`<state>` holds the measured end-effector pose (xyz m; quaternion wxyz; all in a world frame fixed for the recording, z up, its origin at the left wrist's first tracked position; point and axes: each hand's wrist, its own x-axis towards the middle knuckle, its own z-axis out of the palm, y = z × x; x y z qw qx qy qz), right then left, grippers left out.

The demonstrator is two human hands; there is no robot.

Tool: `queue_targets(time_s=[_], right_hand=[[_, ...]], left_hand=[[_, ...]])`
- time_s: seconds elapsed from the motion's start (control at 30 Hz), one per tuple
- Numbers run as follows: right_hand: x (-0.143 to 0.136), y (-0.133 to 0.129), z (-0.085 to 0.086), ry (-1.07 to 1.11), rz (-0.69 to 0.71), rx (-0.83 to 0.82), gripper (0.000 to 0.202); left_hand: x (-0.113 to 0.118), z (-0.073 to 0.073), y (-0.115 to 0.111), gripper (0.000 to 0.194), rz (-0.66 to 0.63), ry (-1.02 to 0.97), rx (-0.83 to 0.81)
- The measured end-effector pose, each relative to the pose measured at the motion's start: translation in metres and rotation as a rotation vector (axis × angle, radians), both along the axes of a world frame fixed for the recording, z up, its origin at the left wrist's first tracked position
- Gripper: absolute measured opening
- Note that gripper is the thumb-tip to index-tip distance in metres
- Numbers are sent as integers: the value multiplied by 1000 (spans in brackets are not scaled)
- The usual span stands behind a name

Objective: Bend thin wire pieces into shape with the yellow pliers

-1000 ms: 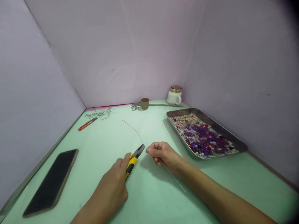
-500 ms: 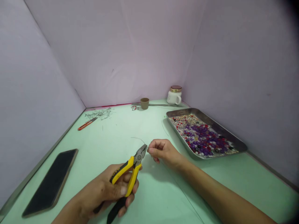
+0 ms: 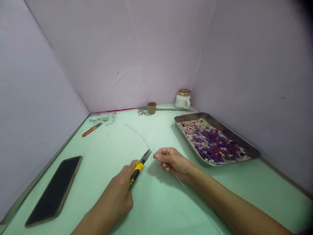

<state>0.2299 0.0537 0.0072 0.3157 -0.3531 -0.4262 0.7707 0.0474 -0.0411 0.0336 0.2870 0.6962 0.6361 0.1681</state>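
My left hand [image 3: 118, 189] is closed around the yellow-and-black handles of a pair of pliers [image 3: 146, 156], which point away from me and slightly right. A thin wire [image 3: 139, 134] curves from the plier tips up and to the left over the table. Just right of the jaws, my right hand [image 3: 172, 159] pinches thumb against forefinger. The wire seems to pass through this hand, and a length of it slants down to the right from under the fingers. Whether the wire is continuous between jaws and fingertips is too fine to tell.
A metal tray [image 3: 195, 150] of mixed beads stands on the right. Behind are a brown cup [image 3: 151, 108], a lidded white mug [image 3: 183, 99] and a few small beads [image 3: 141, 112]. Orange snips [image 3: 91, 129], wire scraps [image 3: 104, 119] and a phone [image 3: 55, 191] lie on the left.
My left hand has turned over, so the pliers now show edge-on, with the handles drawn together. The wire beyond the jaws reaches farther left and back. My right hand has barely moved.
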Motion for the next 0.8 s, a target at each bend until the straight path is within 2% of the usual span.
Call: queue_targets(time_s=[0.1, 0.17, 0.23, 0.3, 0.37, 0.43, 0.53, 0.6, 0.67, 0.73, 0.8], right_hand=[[1, 1, -3, 35, 24, 145, 21], [1, 2, -5, 71, 34, 225, 21], [1, 2, -5, 115, 47, 260, 21], [1, 1, -4, 153, 58, 264, 21], [1, 1, -1, 163, 56, 248, 22], [1, 0, 2, 136, 37, 207, 22], [0, -2, 6, 80, 0, 97, 23], [0, -4, 7, 64, -14, 15, 22], [0, -4, 5, 65, -15, -51, 22], [-1, -4, 3, 70, -15, -88, 22], [-1, -3, 1, 66, -13, -88, 21]], left_hand=[[-3, 13, -1, 20, -82, -376, -204], [-5, 18, -1, 7, -151, -631, -357], [-6, 19, -1, 16, -206, -882, -479], [-5, 19, -1, 29, -206, -1070, -571], [-4, 20, 1, 34, -180, -1113, -610], [-3, 22, 2, 24, -172, -967, -549], [-2, 24, 3, 7, -110, -542, -313], [0, 21, 2, 19, -71, -296, -146], [2, 13, 2, 42, -46, -102, -44], [3, 4, 1, 63, -2, 64, -6], [4, -3, 0, 74, 48, 142, 29]])
